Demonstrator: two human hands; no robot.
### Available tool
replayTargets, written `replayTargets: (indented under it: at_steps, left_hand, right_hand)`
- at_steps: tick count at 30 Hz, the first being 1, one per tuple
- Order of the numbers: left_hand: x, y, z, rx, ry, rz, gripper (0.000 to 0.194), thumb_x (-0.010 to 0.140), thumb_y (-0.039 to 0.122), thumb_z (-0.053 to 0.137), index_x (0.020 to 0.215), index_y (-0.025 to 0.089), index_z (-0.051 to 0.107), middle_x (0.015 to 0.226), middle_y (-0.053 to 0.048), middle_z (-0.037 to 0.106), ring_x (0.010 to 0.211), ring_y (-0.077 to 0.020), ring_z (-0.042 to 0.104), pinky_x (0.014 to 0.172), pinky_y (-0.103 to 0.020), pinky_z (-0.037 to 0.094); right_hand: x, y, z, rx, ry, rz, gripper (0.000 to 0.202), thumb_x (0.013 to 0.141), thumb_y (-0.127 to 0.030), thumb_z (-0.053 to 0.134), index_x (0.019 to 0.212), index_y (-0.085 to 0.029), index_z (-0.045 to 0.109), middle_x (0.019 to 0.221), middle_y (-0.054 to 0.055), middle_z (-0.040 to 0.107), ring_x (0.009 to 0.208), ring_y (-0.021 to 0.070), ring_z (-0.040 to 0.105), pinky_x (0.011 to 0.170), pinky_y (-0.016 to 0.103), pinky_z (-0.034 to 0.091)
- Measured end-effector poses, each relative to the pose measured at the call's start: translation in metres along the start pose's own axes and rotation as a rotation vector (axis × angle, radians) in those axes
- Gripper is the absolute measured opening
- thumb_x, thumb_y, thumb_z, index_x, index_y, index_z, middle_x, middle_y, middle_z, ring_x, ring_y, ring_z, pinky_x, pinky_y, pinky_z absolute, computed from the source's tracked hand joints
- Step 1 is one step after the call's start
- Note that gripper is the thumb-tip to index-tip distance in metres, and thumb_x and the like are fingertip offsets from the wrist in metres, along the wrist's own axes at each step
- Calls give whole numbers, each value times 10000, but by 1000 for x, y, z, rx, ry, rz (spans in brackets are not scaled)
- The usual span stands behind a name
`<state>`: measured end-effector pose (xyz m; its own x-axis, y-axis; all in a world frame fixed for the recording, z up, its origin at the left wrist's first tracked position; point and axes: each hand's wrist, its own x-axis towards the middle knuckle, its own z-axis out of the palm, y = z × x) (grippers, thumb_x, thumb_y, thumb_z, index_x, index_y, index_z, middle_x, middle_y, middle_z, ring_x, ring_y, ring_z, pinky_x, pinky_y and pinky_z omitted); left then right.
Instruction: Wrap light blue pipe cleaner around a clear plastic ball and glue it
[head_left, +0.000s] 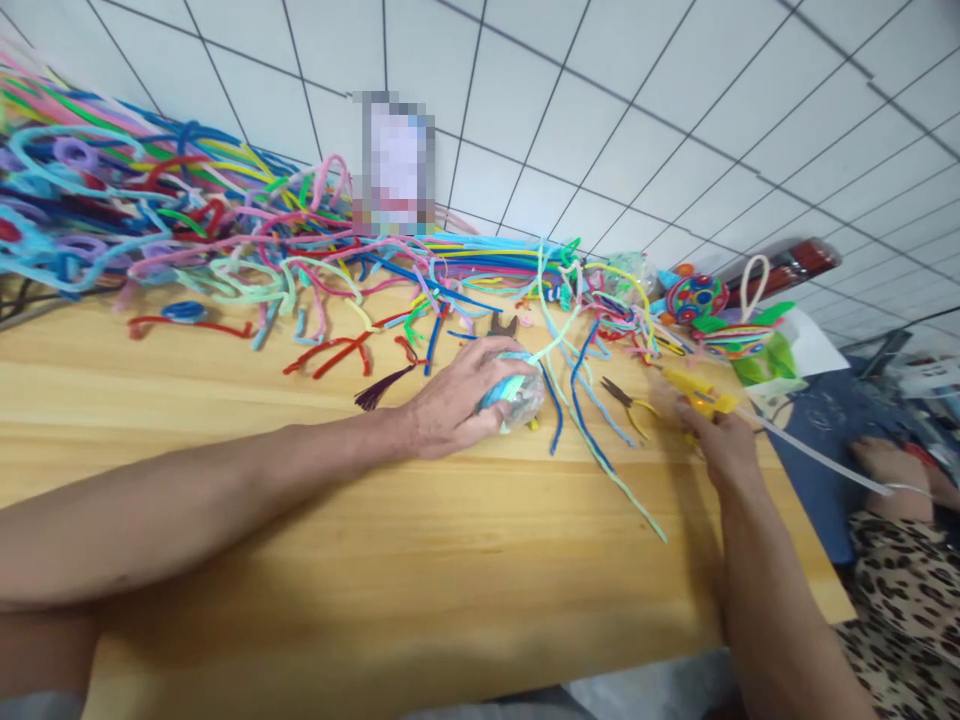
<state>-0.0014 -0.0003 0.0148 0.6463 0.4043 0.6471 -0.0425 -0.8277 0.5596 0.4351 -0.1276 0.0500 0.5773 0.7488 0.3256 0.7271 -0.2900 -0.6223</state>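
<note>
Hands at a table (375,560), seen from the head camera. The left hand (450,405) holds a clear ball (531,392) banded with blue and mint stems, its fingers curled over the near side; whether the ball touches the wood or is lifted cannot be told. The right hand (731,448) grips a yellow glue gun (686,388), a pale glue stick (817,450) running out behind it. Pliers (621,393) lie open between the two hands, and a long mint stem (634,508) trails over the wood. A tassel (382,388) rests beside the left wrist.

The stage appears to be one of holding and positioning: ball and gun are in hand but well apart, with no glue visible between them. Whether the trigger is pressed cannot be seen. Bringing the nozzle to the ball would call for a steady left grip, a clear path over the pliers and loose stems, and fingertips kept off the hot tip. The trailing stick could snag if the gun were swung sharply.
</note>
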Motion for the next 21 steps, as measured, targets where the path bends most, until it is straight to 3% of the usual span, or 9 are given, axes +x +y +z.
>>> replayTargets:
  at_steps: [3,6,11,15,21]
  left_hand:
    - [0,2,-1,-2,3,-21,485,1105,295,510,1587,297,448,1573,-168,520,1513,-335,514,1271,-621,483]
    - [0,1,-2,-3,24,7,553,1126,349,507,1658,291,369,1582,-181,523,1528,-337,505,1278,-605,482]
    - [-1,-3,0,1,37,3,585,1119,398,523,1662,254,360,1577,-201,532,1530,-357,508,1269,-623,488]
    - [0,-4,0,14,37,11,582,1099,375,542,1640,247,371,1563,-202,540,1502,-353,531,1248,-623,506]
    - [1,-3,3,-1,60,23,585,1079,378,566,1620,219,411,1556,-218,551,1469,-371,550,1231,-632,513]
  right_hand:
    - [-22,-25,6,161,-73,-26,235,795,-563,903,875,-356,826,837,62,804,716,290,740,644,458,602]
    - [-53,-69,7,282,-198,-140,179,867,-465,883,1037,-436,832,998,38,842,917,343,810,806,528,664]
    - [-83,-133,4,218,-442,-579,333,944,-292,795,1257,-405,796,1167,43,864,1037,312,837,902,470,676]
    - [-85,-141,6,136,-480,-788,339,1010,-278,714,1339,-344,758,1243,57,857,1086,286,842,894,412,685]
    - [-91,-132,11,3,-341,-987,383,1092,-231,600,1463,-240,693,1334,135,825,1125,279,833,912,402,673]
